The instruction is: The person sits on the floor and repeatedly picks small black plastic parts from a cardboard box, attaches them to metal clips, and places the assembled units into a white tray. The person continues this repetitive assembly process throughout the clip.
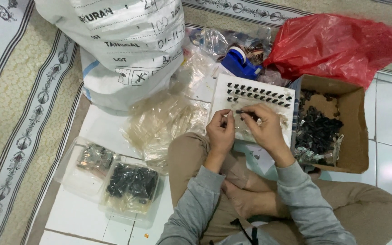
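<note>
A small black part is pinched level between the fingertips. Below it, a white board is lined with black pieces.

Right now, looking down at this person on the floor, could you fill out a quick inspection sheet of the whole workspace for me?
Surface: white tiled floor, patterned rug on the left.
Job's things: white board with rows of small dark pieces; left hand and right hand meet over it, pinching a small dark piece.
Clutter: cardboard box of dark parts, two clear bags of parts, loose clear plastic bags, large white sack, red plastic bag, blue tape dispenser.
Grippers: both hands closed in a fingertip pinch.
Cables: thin black cord at the lap.
Surroundings: no other people seen.
</note>
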